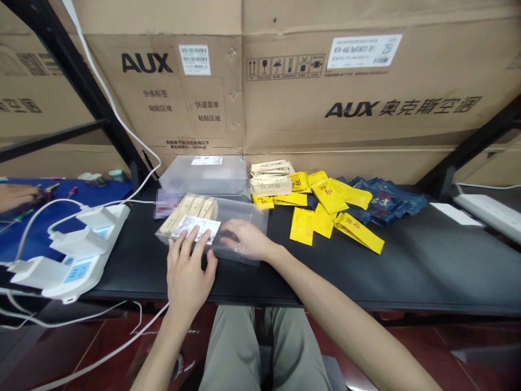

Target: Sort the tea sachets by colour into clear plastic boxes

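Note:
A clear plastic bag (254, 217) lies on the black table, with several beige packets (194, 208) side by side in its left part and a white label (196, 228) on it. My left hand (190, 269) rests on the bag's front edge and label, fingers spread. My right hand (244, 239) reaches into the bag from its right side, close to the packets. Its fingers are curled and partly hidden by the plastic, so whether they hold anything cannot be made out.
Behind are a frosted plastic bag (203, 176) and stacked beige packets (271, 185). Yellow packets (329, 195) and dark blue packets (386, 201) lie to the right. A power strip (91, 263) with white cables is at left. Another person's hand (20, 198) is beyond it.

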`<state>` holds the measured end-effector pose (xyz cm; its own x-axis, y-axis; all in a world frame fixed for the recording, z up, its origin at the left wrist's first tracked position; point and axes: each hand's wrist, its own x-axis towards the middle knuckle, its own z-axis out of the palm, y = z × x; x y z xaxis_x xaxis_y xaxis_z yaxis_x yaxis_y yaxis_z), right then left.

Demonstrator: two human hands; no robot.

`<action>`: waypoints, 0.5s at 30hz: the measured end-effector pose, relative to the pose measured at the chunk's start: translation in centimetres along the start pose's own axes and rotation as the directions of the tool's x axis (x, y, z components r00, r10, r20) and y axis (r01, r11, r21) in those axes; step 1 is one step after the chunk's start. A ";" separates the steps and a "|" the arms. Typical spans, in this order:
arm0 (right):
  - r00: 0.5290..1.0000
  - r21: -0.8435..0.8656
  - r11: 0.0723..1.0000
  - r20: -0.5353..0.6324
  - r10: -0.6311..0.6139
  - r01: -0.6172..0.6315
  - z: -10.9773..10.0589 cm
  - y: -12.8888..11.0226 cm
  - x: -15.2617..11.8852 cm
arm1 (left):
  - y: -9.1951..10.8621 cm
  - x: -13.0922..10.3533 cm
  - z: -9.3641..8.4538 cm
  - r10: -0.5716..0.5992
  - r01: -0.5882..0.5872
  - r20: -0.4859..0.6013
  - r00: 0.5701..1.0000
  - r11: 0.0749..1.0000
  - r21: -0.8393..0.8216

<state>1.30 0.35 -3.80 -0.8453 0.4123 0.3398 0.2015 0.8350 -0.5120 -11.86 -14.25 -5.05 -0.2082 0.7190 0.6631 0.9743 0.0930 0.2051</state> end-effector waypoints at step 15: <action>1.000 -0.002 1.000 0.002 0.009 -0.009 0.0 0.0 0.0 | 0.0 0.0 0.1 -0.008 0.008 -0.005 1.000 1.000 -0.011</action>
<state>1.34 0.33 -3.79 -0.8445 0.4192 0.3334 0.2105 0.8321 -0.5132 -11.88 -14.23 -5.11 -0.2169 0.7145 0.6652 0.9715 0.0911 0.2188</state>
